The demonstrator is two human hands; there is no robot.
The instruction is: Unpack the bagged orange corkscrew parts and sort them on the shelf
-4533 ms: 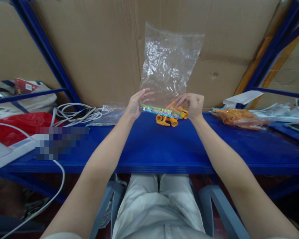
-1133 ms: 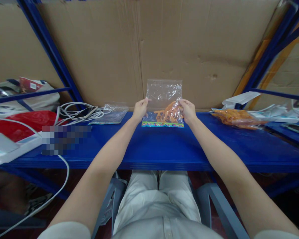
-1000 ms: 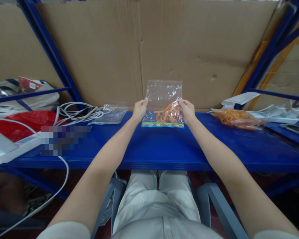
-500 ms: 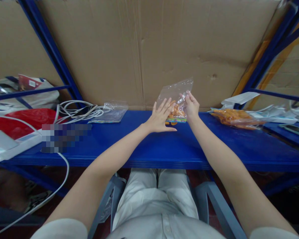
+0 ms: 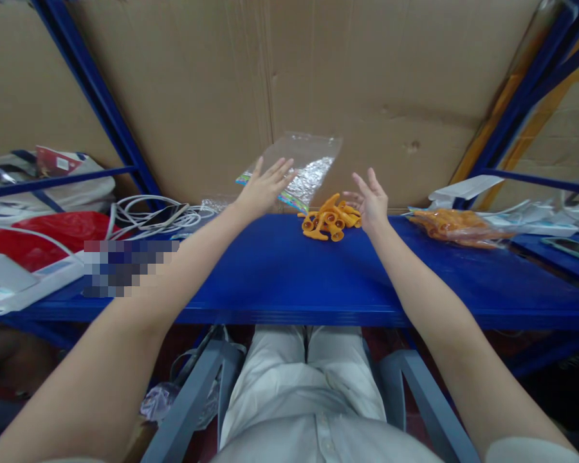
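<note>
A clear plastic bag (image 5: 313,170) with a colourful printed strip hangs tilted above the back of the blue table, against the cardboard. My left hand (image 5: 265,186) overlaps its near side with fingers spread; whether any finger pinches the bag cannot be made out. Below and to the right, a pile of orange plastic pieces (image 5: 330,218) with curved arms and round hollow ends lies loose on the table. Just right of the pile is my right hand (image 5: 372,200), open, its fingers apart and nothing in it.
To the right lies a clear bag of similar orange pieces (image 5: 456,225), near white power strips and a phone (image 5: 572,252). Coiled white cables (image 5: 159,215), a red bag (image 5: 53,235) and a white power strip (image 5: 33,283) occupy the left. Cardboard (image 5: 197,96) closes off the back.
The clear bag has moved up and left along with my left hand. My right hand has let go of it and opened. The orange pieces now lie uncovered on the table.
</note>
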